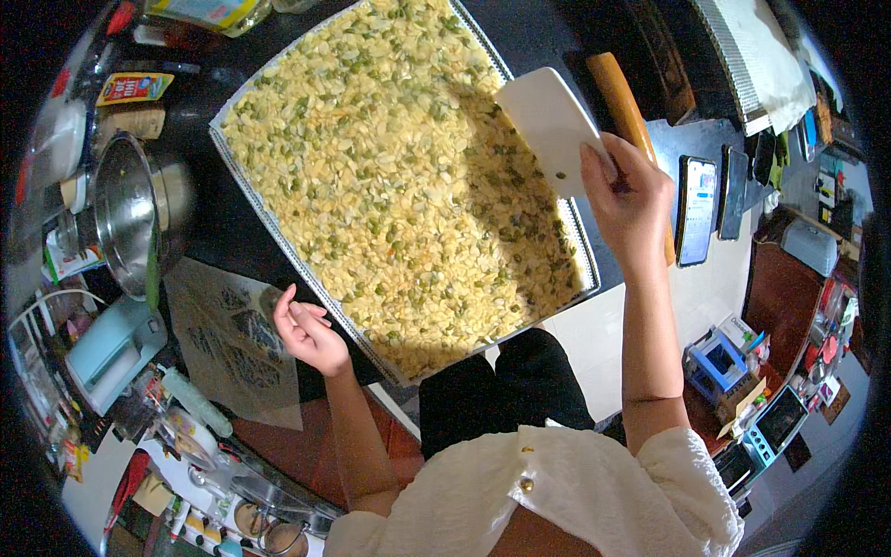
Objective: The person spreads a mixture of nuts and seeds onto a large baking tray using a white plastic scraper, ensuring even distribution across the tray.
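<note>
A rectangular baking tray (260, 200) lies before me, covered with a layer of pale flaked nuts (371, 158) and green pumpkin seeds. My right hand (631, 200) grips a white flat dough scraper (549, 125), holding it over the tray's right edge. A seed sticks to the scraper near my fingers. Its shadow falls across the right part of the layer. My left hand (314, 336) is beside the tray's lower left edge, its fingers loosely bent and apart, with nothing in them.
A wooden rolling pin (617, 97) lies right of the tray, partly behind my right hand. Two phones (696, 209) lie farther right. To the left are a steel bowl (125, 209), a light-blue hand mixer (116, 348) and a greasy translucent sheet (237, 339).
</note>
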Motion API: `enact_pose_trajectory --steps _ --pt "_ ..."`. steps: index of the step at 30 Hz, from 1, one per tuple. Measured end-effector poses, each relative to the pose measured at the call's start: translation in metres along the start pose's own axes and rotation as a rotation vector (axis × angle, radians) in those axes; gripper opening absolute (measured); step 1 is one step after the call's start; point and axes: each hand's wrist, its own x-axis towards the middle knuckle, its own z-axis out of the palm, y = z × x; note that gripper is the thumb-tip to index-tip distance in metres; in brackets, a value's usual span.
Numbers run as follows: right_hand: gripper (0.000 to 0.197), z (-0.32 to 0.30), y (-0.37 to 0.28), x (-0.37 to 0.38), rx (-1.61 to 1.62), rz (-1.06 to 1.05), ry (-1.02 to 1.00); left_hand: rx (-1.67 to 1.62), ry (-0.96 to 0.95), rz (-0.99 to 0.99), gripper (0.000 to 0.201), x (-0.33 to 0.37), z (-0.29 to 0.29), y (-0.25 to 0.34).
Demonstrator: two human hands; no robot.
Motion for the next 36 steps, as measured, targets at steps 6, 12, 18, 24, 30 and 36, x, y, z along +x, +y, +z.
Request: enact_pose_trajectory --steps 6,12,18,24,30,36 --pt "0.015 -0.002 0.002 0.002 -0.031 -0.014 0.055 -0.003 -0.003 0.006 0.024 0.000 0.001 0.000" --pt "0.016 0.005 -0.004 0.008 -0.024 -0.069 -0.031 0.010 -0.007 -0.014 0.024 -0.001 0.000 0.001" --pt "0.014 0.011 -0.009 0.016 -0.036 -0.085 0.101 -0.009 0.001 -0.015 0.023 0.000 0.001 0.001" --pt "0.017 0.018 -0.006 0.028 -0.040 -0.156 0.151 -0.019 0.014 0.002 0.024 0.000 0.000 0.000" --pt "0.019 0.034 -0.003 0.069 0.019 -0.127 0.122 -0.043 0.012 0.005 0.023 0.000 0.003 0.002" --pt "0.018 0.051 -0.003 0.072 0.130 -0.138 0.179 -0.024 0.027 0.001 0.023 0.000 0.002 0.001"
